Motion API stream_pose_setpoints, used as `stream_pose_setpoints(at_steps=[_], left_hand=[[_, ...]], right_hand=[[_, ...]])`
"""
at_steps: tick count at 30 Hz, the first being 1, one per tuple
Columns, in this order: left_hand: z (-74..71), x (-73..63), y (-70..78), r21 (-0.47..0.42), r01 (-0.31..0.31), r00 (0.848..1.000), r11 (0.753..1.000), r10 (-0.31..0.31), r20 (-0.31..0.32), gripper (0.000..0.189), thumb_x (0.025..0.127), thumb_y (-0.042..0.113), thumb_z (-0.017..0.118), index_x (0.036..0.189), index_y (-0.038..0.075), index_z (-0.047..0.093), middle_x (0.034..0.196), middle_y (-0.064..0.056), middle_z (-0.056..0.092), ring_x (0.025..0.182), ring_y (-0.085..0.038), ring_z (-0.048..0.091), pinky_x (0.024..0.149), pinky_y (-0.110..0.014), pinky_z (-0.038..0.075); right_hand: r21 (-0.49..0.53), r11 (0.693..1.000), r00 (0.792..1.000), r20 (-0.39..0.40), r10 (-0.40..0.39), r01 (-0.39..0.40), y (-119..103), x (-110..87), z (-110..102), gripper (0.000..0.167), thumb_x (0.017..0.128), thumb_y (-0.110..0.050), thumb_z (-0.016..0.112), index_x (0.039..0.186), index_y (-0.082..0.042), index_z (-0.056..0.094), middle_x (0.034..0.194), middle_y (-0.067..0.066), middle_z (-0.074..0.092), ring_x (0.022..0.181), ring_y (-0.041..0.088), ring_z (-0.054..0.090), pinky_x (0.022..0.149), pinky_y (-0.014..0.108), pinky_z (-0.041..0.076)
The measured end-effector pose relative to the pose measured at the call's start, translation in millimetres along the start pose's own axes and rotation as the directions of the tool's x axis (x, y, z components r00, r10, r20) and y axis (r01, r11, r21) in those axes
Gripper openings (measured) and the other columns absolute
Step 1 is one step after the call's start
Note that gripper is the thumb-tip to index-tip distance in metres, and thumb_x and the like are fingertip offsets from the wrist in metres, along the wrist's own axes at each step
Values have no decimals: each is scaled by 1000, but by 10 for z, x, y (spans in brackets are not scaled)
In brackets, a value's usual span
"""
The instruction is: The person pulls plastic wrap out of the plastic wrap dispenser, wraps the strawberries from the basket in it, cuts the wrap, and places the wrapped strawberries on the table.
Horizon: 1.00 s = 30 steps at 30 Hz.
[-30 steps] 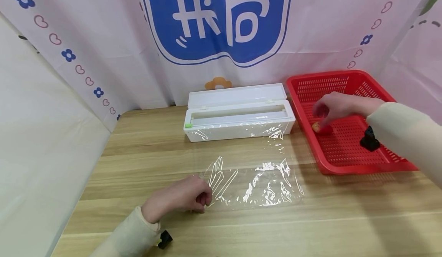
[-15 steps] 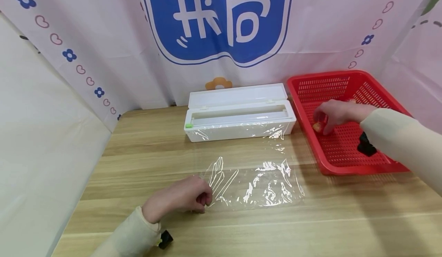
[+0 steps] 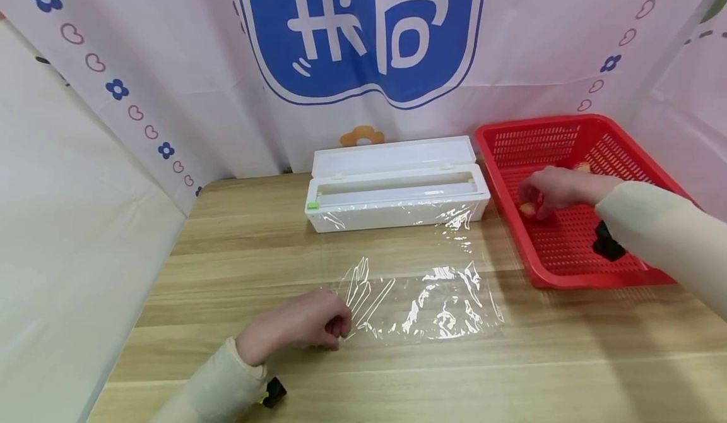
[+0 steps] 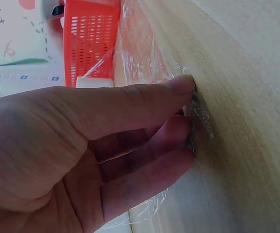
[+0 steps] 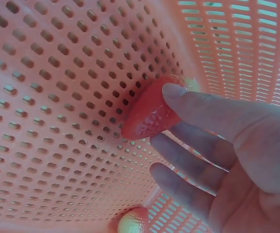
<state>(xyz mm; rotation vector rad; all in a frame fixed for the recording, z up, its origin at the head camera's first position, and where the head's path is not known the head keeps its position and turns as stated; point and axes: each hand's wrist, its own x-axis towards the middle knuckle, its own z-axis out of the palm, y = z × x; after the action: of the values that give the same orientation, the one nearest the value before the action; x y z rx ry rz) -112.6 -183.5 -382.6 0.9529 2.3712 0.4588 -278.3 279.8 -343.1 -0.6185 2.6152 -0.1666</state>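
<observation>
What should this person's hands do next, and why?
Probably a small lift of the red strawberry-shaped piece off the basket floor: the right hand has its thumb and fingers on it. The left hand is busy pinching the near left corner of the clear film spread over the table, so the right seems the one to move.

A clear, glossy plastic film [image 3: 443,306] stretches from the front of the white box [image 3: 397,216] onto the table [image 3: 244,240], creased, its near left corner pinched by the left hand [image 3: 298,321]; a red, tapering strawberry [image 5: 147,109], pale at its broad end, lies inside the red basket [image 3: 519,246], that end toward the wall, held by the right hand [image 3: 552,190].
</observation>
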Motion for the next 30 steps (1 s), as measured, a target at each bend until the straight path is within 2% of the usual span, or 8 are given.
stream_pose_setpoints(at_steps=[5,10,14,18,21,30], left_hand=[[1,3,-1,22,-16,1000,1000,16,-8,21,72,6,82,71,16,64,62,12,53,57,5,44,53,-14,42],[-6,0,11,19,-12,1000,1000,12,-14,21,72,5,82,71,16,64,62,12,54,56,4,45,53,-14,43],[-7,6,10,28,-17,1000,999,17,-20,21,72,5,82,71,16,64,62,12,54,57,3,45,53,-14,44],[-5,9,6,46,-22,999,999,23,-25,21,72,4,82,71,16,64,62,13,53,57,3,44,53,-14,43],[-10,9,8,56,-25,999,998,26,-30,21,72,3,81,71,16,63,62,13,52,57,3,44,53,-14,42],[-18,11,7,66,-18,999,998,20,-30,21,72,2,79,70,15,63,62,13,51,57,3,43,53,-14,41]], right_hand=[[5,1000,1000,-3,-2,2,6,-21,-8,37,76,-13,84,108,-4,66,97,7,69,86,20,62,80,48,59],[13,1000,999,-34,18,-17,-24,-79,-36,39,77,-13,84,110,-3,66,97,7,70,89,21,63,81,50,59],[11,1000,998,-64,15,-14,-34,-161,-90,34,78,-13,83,107,-5,67,95,4,69,88,19,63,80,48,59],[22,1000,995,-98,-14,16,-74,-275,-180,29,79,-12,81,104,-8,67,93,2,69,87,17,64,78,43,59],[35,999,993,-118,-25,29,-122,-392,-273,31,79,-14,82,106,-9,67,95,1,70,86,15,64,77,40,60],[-29,997,977,-202,-74,70,-387,-700,-484,33,77,-17,84,106,-17,69,93,-6,70,83,8,64,71,22,55]])
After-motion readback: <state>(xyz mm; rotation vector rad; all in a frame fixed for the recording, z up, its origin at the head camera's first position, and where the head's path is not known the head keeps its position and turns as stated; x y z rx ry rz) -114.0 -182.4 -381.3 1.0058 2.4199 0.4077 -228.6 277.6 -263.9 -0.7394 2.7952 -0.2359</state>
